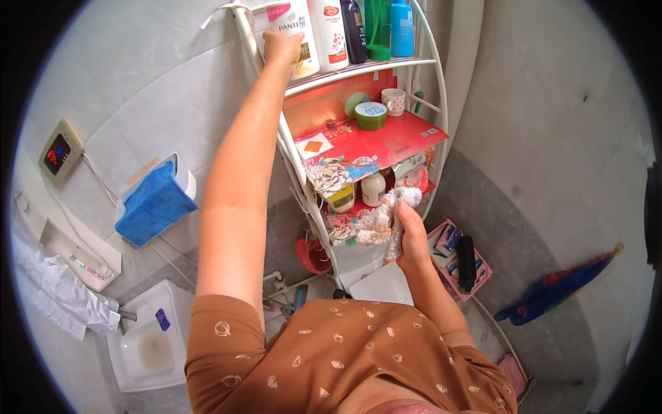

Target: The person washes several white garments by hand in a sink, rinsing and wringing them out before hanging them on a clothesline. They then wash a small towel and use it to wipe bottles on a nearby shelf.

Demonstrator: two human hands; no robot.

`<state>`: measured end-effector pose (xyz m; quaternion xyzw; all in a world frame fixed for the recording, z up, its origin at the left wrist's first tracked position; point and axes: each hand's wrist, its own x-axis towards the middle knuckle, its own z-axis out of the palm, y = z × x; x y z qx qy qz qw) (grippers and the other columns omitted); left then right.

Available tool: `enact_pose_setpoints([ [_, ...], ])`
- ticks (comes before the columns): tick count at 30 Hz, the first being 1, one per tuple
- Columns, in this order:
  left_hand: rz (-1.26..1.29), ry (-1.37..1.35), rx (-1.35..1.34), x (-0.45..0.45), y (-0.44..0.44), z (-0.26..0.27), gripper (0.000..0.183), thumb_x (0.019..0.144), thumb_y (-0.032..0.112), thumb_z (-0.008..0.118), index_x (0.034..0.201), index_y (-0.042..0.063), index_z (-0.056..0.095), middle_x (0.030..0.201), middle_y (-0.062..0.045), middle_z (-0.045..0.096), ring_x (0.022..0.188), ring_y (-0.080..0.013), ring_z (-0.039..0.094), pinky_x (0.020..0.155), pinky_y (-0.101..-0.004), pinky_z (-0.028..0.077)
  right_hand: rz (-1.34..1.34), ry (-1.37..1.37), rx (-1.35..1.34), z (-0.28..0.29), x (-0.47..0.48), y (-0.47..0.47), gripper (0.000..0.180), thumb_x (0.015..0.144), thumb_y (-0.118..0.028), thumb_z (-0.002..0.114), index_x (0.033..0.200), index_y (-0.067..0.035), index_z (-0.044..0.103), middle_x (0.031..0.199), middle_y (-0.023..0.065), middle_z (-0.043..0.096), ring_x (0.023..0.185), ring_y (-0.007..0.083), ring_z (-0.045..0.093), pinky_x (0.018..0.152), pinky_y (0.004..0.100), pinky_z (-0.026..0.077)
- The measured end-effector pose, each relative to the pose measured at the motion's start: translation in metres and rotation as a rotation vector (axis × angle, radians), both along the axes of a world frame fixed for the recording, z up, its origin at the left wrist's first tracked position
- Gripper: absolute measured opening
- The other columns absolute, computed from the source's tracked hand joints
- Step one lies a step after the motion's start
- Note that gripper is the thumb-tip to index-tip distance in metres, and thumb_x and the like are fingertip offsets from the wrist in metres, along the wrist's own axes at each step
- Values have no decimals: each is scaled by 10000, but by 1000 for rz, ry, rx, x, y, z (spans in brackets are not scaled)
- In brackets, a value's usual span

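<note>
High on the left, my left hand [283, 50] grips a white Pantene bottle [292, 18] across its front. The bottle's base is at the front edge of the rack's top shelf [362, 69]; whether it touches the shelf I cannot tell. To its right stand a white-and-red bottle [331, 36], a dark purple bottle [355, 31], a green bottle [378, 31] and a blue bottle [402, 31]. In my right hand [415, 235] is a bunched white fluffy cloth [380, 220], held before the lower shelf.
A red-covered shelf [408, 137] holds a green round jar [371, 116] and a dotted cup [394, 101]. Below are a white bottle [373, 189] and a yellow-green container [341, 198]. Left are a blue cloth [152, 207] and a washbasin [116, 357]; right, a pink basket [478, 282].
</note>
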<state>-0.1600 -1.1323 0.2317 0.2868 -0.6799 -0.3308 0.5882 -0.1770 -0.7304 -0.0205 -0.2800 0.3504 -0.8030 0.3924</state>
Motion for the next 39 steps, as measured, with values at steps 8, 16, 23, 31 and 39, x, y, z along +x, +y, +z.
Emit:
enact_pose_setpoints([
  [8, 77, 103, 237, -20, 41, -15, 663, 808, 121, 743, 1299, -58, 336, 1280, -248, 539, 1156, -359, 581, 964, -427, 493, -79, 16, 2, -3, -19, 13, 311, 1015, -354, 529, 1075, -61, 616, 918, 14, 648, 802, 93, 615, 718, 261, 504],
  [16, 306, -28, -67, -19, 51, -22, 885, 784, 73, 640, 1477, -93, 115, 1513, -302, 257, 1431, -398, 271, 1197, -424, 203, -25, 35, -15, -6, -25, 5, 316, 1012, -344, 521, 1107, -56, 612, 931, 28, 658, 785, 109, 623, 710, 272, 511],
  [23, 478, -139, -661, -31, 110, -43, 897, 759, 203, 722, 1449, -106, 239, 1450, -320, 341, 1366, -423, 342, 1152, -469, 272, 7, 31, -19, -7, -31, -2, 315, 1009, -345, 527, 1098, -55, 612, 940, 31, 654, 806, 107, 620, 726, 266, 504],
  [31, 81, -195, -178, -67, 84, -34, 779, 728, 202, 757, 1267, -163, 330, 1240, -328, 491, 1156, -432, 527, 982, -456, 465, 40, 48, -21, -1, -25, -10, 342, 1014, -371, 534, 1051, -43, 624, 907, 18, 660, 775, 85, 608, 707, 257, 494],
  [39, 271, -249, 40, -89, 77, -17, 822, 712, 283, 825, 1261, -118, 364, 1294, -279, 428, 1196, -407, 505, 983, -436, 499, 19, 35, -20, -20, -39, -8, 348, 1006, -367, 542, 1091, -38, 617, 909, 31, 663, 778, 104, 619, 713, 265, 498],
])
